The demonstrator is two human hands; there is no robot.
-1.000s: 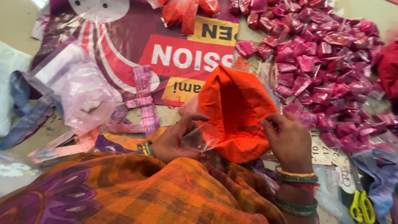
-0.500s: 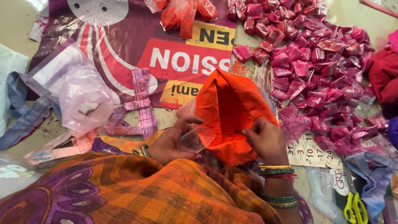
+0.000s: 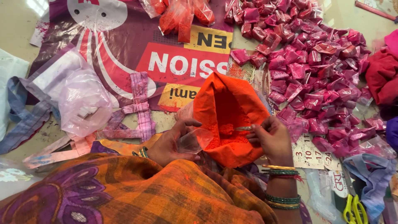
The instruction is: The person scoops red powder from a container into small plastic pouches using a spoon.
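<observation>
While the left hand (image 3: 172, 145) pinches a small clear pouch (image 3: 195, 140) open at nine o'clock of the orange powder bag (image 3: 230, 116), the right hand (image 3: 271, 139), its grip pressed around a metal spoon (image 3: 244, 128), has now dipped into the powder, suggesting another scoop.

A floor workspace for packing coloured powder, likely home-based. A printed banner (image 3: 124, 62) is spread over the pale floor (image 3: 16, 29) as a mat. At upper right lies a heap of small pink filled packets (image 3: 315, 70); scissors (image 3: 354, 207) sit at lower right.
</observation>
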